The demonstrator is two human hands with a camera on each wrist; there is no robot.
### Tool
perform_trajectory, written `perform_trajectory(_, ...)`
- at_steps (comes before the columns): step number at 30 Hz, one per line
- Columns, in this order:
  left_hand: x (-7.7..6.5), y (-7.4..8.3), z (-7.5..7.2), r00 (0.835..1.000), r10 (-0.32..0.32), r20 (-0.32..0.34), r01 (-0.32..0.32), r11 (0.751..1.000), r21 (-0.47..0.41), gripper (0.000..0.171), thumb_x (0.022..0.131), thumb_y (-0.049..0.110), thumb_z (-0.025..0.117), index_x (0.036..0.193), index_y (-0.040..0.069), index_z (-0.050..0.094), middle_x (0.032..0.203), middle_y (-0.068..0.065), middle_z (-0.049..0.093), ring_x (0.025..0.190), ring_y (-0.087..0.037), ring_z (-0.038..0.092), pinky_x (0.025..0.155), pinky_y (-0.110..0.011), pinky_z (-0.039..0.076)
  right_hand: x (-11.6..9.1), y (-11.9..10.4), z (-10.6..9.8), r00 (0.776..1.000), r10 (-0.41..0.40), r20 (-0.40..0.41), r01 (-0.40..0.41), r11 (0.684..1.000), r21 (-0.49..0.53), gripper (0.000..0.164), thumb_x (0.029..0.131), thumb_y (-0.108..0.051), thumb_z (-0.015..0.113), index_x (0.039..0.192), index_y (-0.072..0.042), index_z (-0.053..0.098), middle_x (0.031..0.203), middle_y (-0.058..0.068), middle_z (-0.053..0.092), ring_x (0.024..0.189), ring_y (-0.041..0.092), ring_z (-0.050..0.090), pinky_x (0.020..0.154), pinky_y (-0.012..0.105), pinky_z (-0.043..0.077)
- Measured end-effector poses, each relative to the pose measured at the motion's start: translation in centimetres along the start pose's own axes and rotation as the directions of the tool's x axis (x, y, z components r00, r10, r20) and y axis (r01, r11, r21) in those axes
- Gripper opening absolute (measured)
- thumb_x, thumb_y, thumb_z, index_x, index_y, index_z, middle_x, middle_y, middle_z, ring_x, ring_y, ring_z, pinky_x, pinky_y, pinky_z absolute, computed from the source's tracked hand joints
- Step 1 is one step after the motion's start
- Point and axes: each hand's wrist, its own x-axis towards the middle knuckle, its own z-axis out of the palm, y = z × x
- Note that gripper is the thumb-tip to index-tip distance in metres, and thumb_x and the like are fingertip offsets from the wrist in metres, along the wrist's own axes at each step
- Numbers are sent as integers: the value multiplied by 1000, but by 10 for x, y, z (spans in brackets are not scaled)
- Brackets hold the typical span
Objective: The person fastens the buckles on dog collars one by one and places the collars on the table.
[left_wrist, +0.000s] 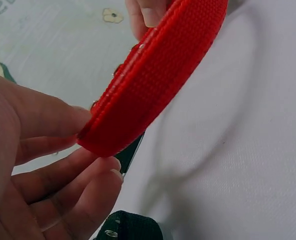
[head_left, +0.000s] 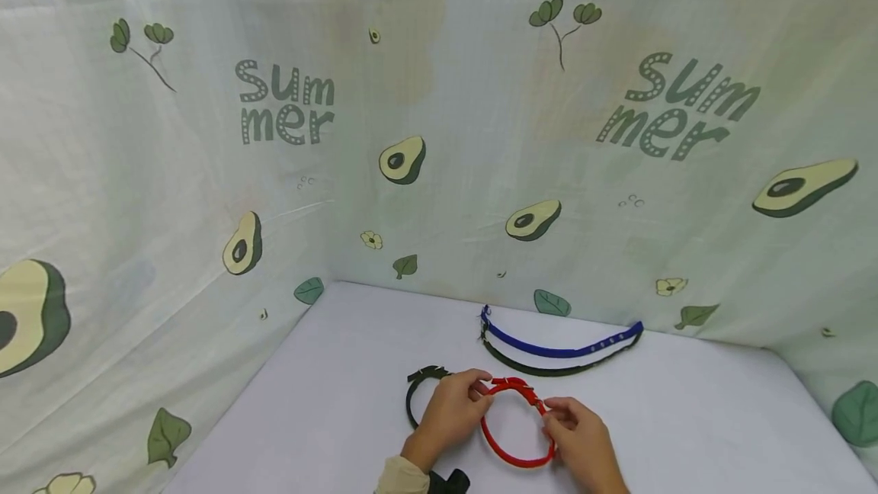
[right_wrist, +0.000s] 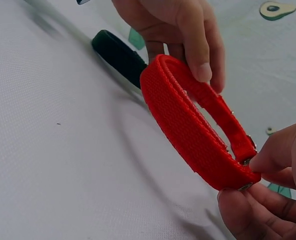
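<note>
A red webbing collar (head_left: 524,463), closed into a ring, is held up over the white table by both hands. My left hand (head_left: 453,406) pinches its left side between thumb and fingers, as the left wrist view shows with the red band (left_wrist: 160,75) slanting up and away. On the opposite side, my right hand (head_left: 581,437) pinches the band close to the metal buckle (right_wrist: 251,143). In the right wrist view the collar (right_wrist: 183,130) is tilted, its loop open. A dark green collar (head_left: 409,406), also looped, lies left of the left hand and is partly hidden by it.
Toward the back of the white table (head_left: 357,349) lie a blue collar (head_left: 549,351) with eyelets and a dark green strap (head_left: 549,372), both stretched out in a curve. Behind the table hangs a pale cloth (head_left: 466,82) printed with avocados and leaves.
</note>
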Motion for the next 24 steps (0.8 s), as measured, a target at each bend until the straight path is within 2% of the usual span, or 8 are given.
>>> perform_trajectory(7,-1,-2,-1,1000,-12,22,11,999,50,21,85,9,79,106,8,75,88,5,70,74,-2,57,63,-20,50,4,-3,1,999,-42,3,42,999,-34,23,93,-8,67,114,0,68,88,6,67,72,19,61,54,32,54)
perform_trajectory(15,-1,-5,-2,1000,4,0,-4,988,152,17,85,7,78,101,7,76,87,4,70,73,-2,55,64,-22,49,15,-7,4,990,-130,49,134,987,-90,19,87,-3,65,105,-2,70,76,3,63,63,18,58,50,31,52)
perform_trajectory(21,-1,-5,0,1000,-8,0,8,974,228,14,84,8,78,98,8,76,86,6,69,79,-7,57,73,-30,51,20,-5,7,981,-190,33,193,968,-161,17,83,-3,66,98,-6,73,76,0,62,66,15,56,56,27,48)
perform_trajectory(24,0,-8,2,1000,-15,7,13,968,251,11,83,9,77,94,10,75,80,10,64,76,-7,55,70,-29,50,20,0,9,980,-199,19,199,962,-187,16,83,-4,67,97,-7,74,77,-2,63,71,14,56,61,26,49)
